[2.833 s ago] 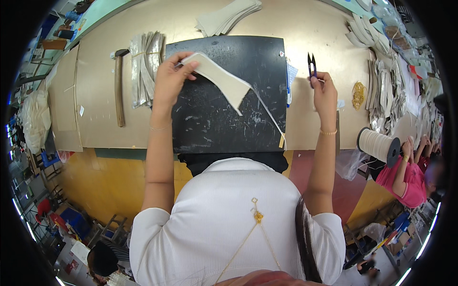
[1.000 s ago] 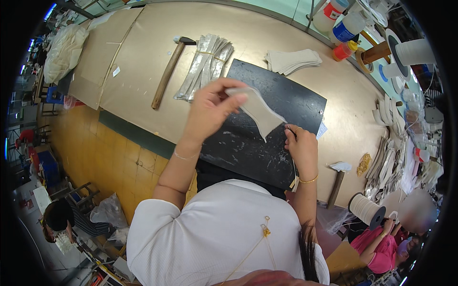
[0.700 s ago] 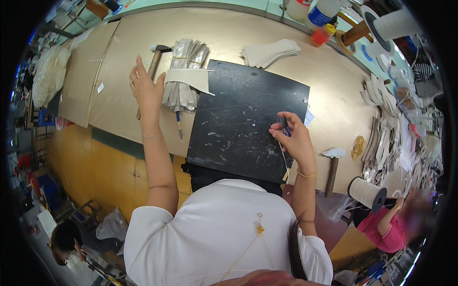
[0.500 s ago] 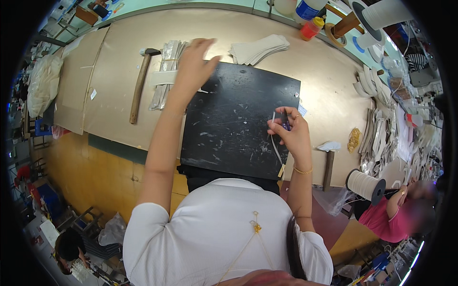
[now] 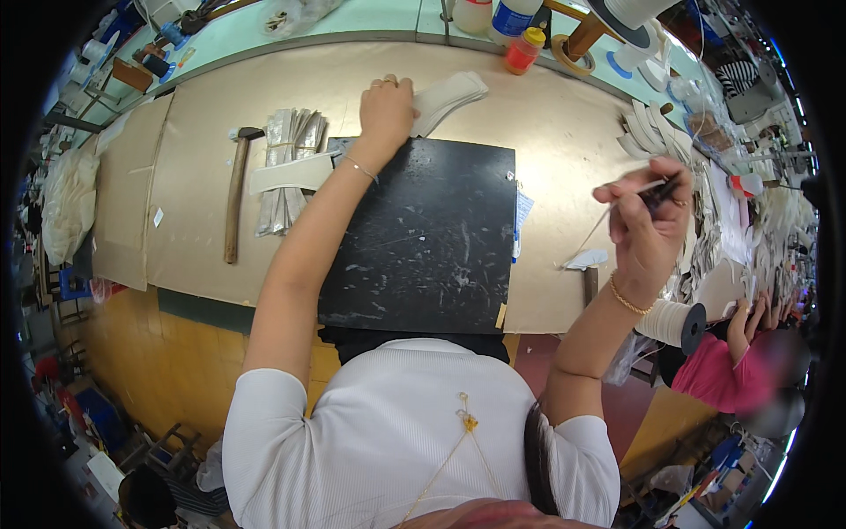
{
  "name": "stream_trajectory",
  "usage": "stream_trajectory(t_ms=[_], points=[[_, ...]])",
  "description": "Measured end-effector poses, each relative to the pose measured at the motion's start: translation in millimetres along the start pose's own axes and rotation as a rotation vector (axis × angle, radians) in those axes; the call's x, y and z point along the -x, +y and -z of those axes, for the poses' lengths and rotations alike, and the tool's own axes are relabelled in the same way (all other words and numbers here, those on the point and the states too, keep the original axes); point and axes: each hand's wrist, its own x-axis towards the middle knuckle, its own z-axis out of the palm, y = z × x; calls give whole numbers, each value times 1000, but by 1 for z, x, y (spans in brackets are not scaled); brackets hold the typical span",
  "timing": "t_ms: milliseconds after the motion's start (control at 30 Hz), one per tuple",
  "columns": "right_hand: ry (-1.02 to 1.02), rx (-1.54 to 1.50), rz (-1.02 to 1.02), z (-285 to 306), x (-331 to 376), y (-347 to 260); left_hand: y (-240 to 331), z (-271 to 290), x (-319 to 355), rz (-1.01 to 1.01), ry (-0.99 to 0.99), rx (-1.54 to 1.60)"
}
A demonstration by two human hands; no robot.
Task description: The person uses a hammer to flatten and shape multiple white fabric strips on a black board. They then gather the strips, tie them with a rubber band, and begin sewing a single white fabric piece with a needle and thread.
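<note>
My left hand (image 5: 385, 107) reaches far forward over the black mat (image 5: 423, 238) and rests closed on a stack of white cut pieces (image 5: 449, 94) at the mat's far edge. My right hand (image 5: 648, 220) is raised off to the right of the mat, shut on a thin dark tool (image 5: 659, 190) with a pale thread (image 5: 592, 234) trailing down from it. A single white piece (image 5: 291, 174) lies across a bundle of silvery strips (image 5: 287, 167) left of the mat.
A hammer (image 5: 234, 194) lies left of the strips. Bottles (image 5: 522, 48) and a thread cone (image 5: 630, 11) stand at the back. Piles of white pieces (image 5: 656, 137) sit at the right. A white spool (image 5: 671, 322) hangs near the front right edge, beside another person in pink (image 5: 714, 370).
My left hand put the white piece down on the strips at the left, then moved right onto the far stack. My right hand lifted from the mat and swung out right with the tool.
</note>
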Motion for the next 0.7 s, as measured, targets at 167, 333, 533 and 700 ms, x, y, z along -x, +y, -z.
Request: stream_trajectory(t_ms=[167, 333, 533, 700], points=[[-62, 62, -128, -24, -2, 24, 10, 0, 7, -3, -31, -96], [-70, 133, -307, -23, 11, 41, 7, -7, 9, 19, 48, -102], [-160, 419, -498, -35, 1, 94, 4, -9, 4, -65, 38, -78], [-162, 469, -510, -37, -25, 165, 4, -6, 7, -343, 88, -159]])
